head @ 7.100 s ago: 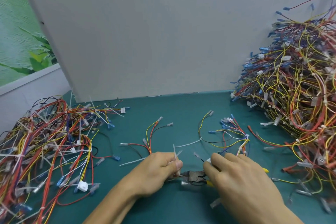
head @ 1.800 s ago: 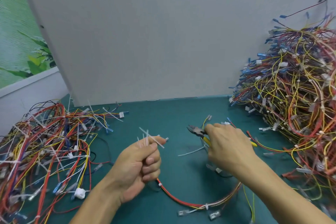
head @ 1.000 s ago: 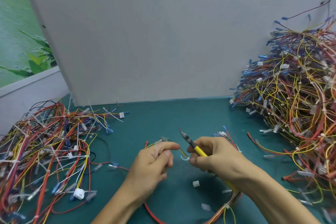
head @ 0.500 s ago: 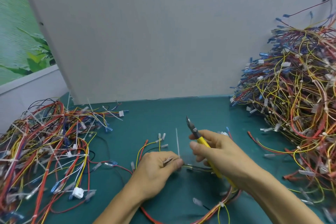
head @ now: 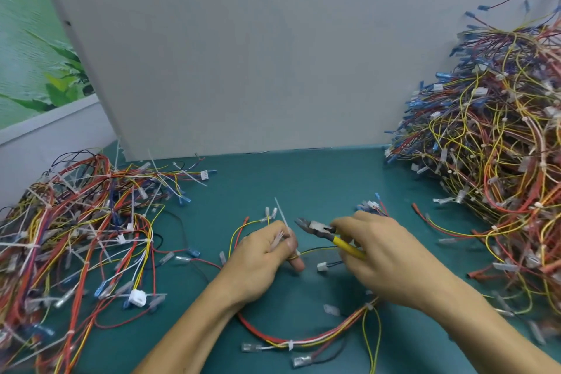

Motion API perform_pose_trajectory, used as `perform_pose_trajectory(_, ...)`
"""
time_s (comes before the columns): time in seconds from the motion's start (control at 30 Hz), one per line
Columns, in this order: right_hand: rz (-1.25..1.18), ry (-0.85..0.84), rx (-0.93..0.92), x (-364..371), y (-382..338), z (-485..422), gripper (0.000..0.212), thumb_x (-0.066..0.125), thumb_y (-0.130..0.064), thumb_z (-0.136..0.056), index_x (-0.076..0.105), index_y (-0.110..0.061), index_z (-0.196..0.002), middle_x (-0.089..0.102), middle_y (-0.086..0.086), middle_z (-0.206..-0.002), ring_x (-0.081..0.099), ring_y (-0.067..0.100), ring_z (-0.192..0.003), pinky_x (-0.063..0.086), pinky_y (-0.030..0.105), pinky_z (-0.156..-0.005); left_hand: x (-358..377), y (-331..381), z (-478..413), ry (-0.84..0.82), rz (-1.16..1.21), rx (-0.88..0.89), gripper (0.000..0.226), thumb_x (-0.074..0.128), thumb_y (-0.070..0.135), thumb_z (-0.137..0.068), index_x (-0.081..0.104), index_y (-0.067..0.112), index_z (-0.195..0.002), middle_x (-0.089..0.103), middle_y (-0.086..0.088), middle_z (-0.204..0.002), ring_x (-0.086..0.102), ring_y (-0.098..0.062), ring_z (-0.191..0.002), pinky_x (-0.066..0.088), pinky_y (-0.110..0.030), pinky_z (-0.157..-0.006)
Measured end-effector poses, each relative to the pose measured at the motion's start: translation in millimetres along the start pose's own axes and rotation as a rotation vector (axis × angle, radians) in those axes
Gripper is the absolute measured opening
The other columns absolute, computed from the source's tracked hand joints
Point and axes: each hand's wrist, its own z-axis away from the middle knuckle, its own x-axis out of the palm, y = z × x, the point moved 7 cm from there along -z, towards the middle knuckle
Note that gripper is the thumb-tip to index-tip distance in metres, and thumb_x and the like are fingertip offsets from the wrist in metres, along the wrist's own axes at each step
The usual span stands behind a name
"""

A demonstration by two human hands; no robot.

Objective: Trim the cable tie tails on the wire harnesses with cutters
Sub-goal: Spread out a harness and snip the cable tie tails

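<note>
While the left hand (head: 261,255) pinches a tail (head: 281,214) upright — cutters (head: 321,231) point left.

One left hand (head: 258,258), one right hand (head: 382,255), one pair of cutters (head: 315,229), one loose harness (head: 303,340), one left heap (head: 76,237), one right heap (head: 501,146), one desk (head: 303,179).

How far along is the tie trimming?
Likely done: the big right pile shows no long tails. In hand: the left hand pinches a harness whose white tie tail sticks up; the right hand holds the cutters beside that tail, not yet on it. Left: the left pile, bristling with long white tails.
</note>
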Motion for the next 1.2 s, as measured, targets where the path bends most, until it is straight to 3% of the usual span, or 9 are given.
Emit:
perform_pose_trajectory(0.07,0.091,-0.067,0.013,11,5,5,0.018,0.045,-0.024,-0.085,0.053,-0.023,-0.102,0.05,-0.005,-0.095,0.052,0.021,-0.097,0.043,0.034,-0.076,0,1,0,0.003,-0.017,0.023,0.02,0.047,0.026,-0.099,0.049,0.027,-0.079,0.073,0.009,-0.076,0.044,0.007,-0.049,0.033,-0.013,-0.053)
perform_pose_trajectory(0.2,0.157,-0.133,-0.013,21,7,8,0.013,0.045,-0.023,-0.08,0.049,-0.024,-0.092,0.049,-0.005,-0.093,0.049,0.02,-0.099,0.04,0.032,-0.069,0,4,0,0.003,-0.067,0.051,0.016,0.046,0.021,-0.099,0.047,0.022,-0.083,0.073,0.009,-0.073,0.044,0.012,-0.049,0.033,-0.011,-0.053)
perform_pose_trajectory(0.37,0.171,-0.144,-0.037,24,9,8,0.021,0.046,-0.024,-0.079,0.054,-0.023,-0.098,0.048,-0.006,-0.093,0.051,0.02,-0.1,0.046,0.033,-0.071,2,7,2,-0.021,-0.137,0.062,0.016,0.045,0.022,-0.1,0.045,0.025,-0.084,0.073,0.011,-0.074,0.047,0.01,-0.056,0.032,-0.012,-0.059)
perform_pose_trajectory(0.53,0.189,-0.121,-0.066,24,8,11,0.016,0.047,-0.021,-0.077,0.052,-0.024,-0.092,0.046,-0.008,-0.09,0.051,0.021,-0.099,0.045,0.033,-0.067,3,8,3,-0.038,-0.153,0.038,0.015,0.045,0.022,-0.099,0.046,0.024,-0.084,0.072,0.013,-0.073,0.057,-0.002,-0.082,0.04,-0.02,-0.083)
perform_pose_trajectory(0.67,0.239,-0.124,-0.079,24,8,12,0.015,0.046,-0.022,-0.08,0.052,-0.026,-0.093,0.049,-0.008,-0.093,0.051,0.02,-0.097,0.035,0.03,-0.061,5,9,4,-0.053,-0.16,0.03,0.014,0.046,0.021,-0.099,0.048,0.023,-0.085,0.071,0.011,-0.073,0.061,-0.011,-0.087,0.043,-0.033,-0.091)
perform_pose_trajectory(0.97,0.268,-0.127,-0.104,24,7,10,0.012,0.046,-0.024,-0.083,0.051,-0.026,-0.094,0.047,-0.008,-0.091,0.051,0.018,-0.094,0.028,0.029,-0.062,5,11,7,-0.054,-0.176,0.02,0.015,0.046,0.021,-0.099,0.047,0.024,-0.084,0.071,0.011,-0.073,0.062,-0.012,-0.087,0.044,-0.036,-0.092)
perform_pose_trajectory(1.2,0.309,-0.13,-0.113,27,6,9,0.013,0.043,-0.027,-0.086,0.052,-0.022,-0.094,0.055,-0.004,-0.094,0.054,0.021,-0.092,0.033,0.03,-0.062,4,11,6,-0.053,-0.186,0.035,0.015,0.046,0.021,-0.099,0.046,0.024,-0.084,0.071,0.014,-0.074,0.06,-0.008,-0.087,0.044,-0.032,-0.091)
